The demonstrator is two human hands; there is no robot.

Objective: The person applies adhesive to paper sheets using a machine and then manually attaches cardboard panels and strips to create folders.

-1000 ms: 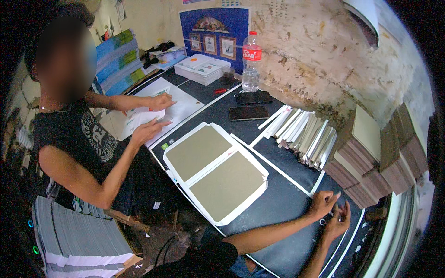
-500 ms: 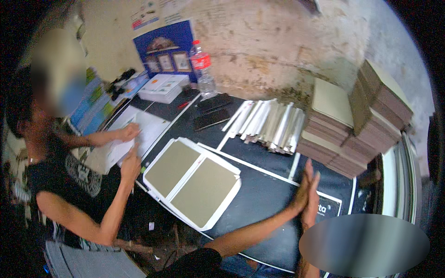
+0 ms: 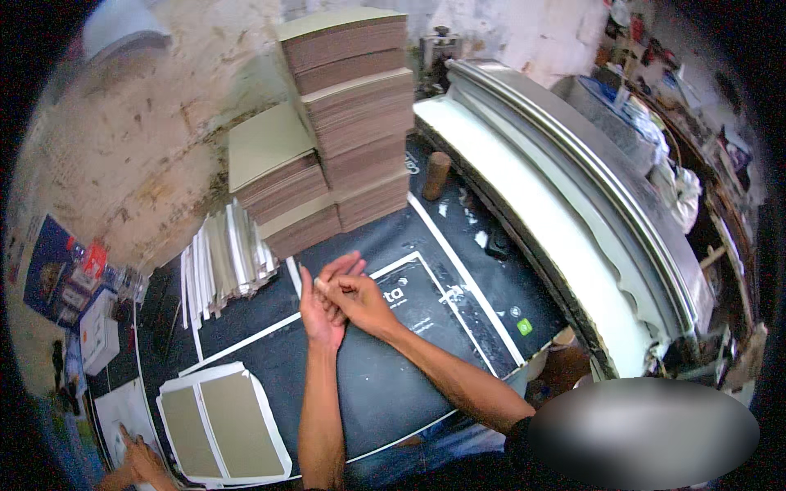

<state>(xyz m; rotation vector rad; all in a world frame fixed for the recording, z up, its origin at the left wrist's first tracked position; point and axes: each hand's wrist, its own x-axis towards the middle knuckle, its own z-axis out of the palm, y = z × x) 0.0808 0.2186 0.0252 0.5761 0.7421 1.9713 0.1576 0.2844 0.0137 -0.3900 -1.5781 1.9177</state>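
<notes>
Over the black tabletop [image 3: 368, 393], my two hands meet. My left hand [image 3: 321, 321] is turned palm up, thumb raised and fingers stretched out. My right hand [image 3: 364, 304] lies across it, its fingers bent and pressed against the left palm and fingers. Whether anything small sits between those fingertips is hidden. To the left of my left forearm lies a cover piece [image 3: 239, 417]: two grey-brown boards side by side on a white sheet with a white border. A bundle of white and grey strips [image 3: 223, 262] lies beyond my hands.
Tall stacks of grey boards [image 3: 360, 131] stand against the wall. A long machine with a white bed [image 3: 524, 196] runs along the right, a brown cylinder [image 3: 435, 176] beside it. Another person's hands [image 3: 143, 462] rest over white paper at lower left. A plastic bottle [image 3: 127, 282] stands far left.
The view has swung right, bringing the long machine into sight. My hands, earlier pressed palm to palm, now have the right one bent over the upturned left.
</notes>
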